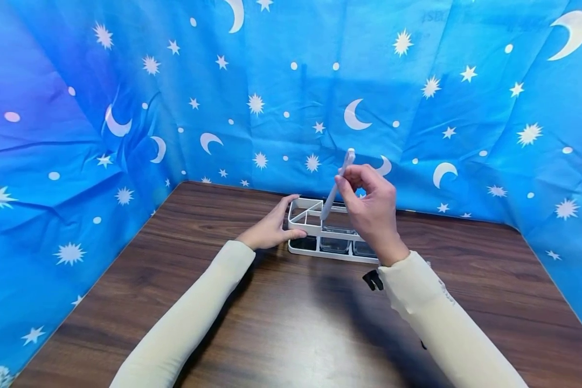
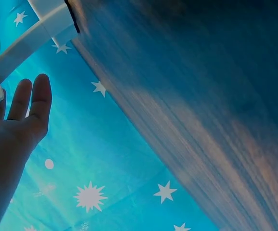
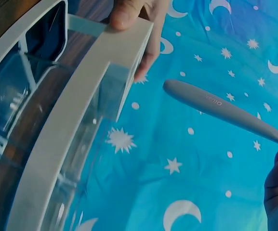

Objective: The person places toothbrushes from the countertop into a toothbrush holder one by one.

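A white two-tier organizer (image 1: 315,230) with clear bins stands near the back of the table. My left hand (image 1: 271,226) grips its left end, thumb on the front band and fingers around the side and back; the right wrist view shows the thumb on the white band (image 3: 69,106). In my right hand (image 1: 372,202), a grey toothbrush (image 1: 333,195) is pinched between thumb and fingers, head up and handle slanting down. The handle's rounded lower end appears above the upper tier, beside its divided left compartments. In the right wrist view the toothbrush (image 3: 216,107) looks apart from the organizer.
The dark wood-grain table (image 1: 271,318) reaches toward me. Blue cloth (image 1: 291,140) with moons and stars hangs close behind the organizer and along both sides. A small black piece (image 1: 372,280) shows at my right cuff.
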The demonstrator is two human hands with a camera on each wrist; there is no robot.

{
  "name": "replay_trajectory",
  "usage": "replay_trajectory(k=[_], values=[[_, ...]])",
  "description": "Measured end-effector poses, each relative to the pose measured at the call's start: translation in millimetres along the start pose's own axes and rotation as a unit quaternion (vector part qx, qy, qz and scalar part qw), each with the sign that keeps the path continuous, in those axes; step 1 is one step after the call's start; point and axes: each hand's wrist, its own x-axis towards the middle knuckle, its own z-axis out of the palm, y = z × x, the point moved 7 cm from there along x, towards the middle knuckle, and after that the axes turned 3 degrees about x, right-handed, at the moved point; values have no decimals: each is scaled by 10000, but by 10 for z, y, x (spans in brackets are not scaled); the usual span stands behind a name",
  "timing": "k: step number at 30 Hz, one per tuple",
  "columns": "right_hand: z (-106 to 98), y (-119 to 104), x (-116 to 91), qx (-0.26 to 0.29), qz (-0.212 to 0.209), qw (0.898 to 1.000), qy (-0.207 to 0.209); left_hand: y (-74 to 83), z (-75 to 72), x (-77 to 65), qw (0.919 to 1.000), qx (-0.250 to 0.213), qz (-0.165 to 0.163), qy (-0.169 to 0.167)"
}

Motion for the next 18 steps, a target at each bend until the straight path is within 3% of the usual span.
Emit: replay_trajectory(k=[6,18], values=[[187,56,-6,16,86,9998,-178,49,-12,-7,9999,-54,-120,-75],[578,257,-224,-475,475,9916,-1103,52,-16,-12,9999,-72,-68,-91]])
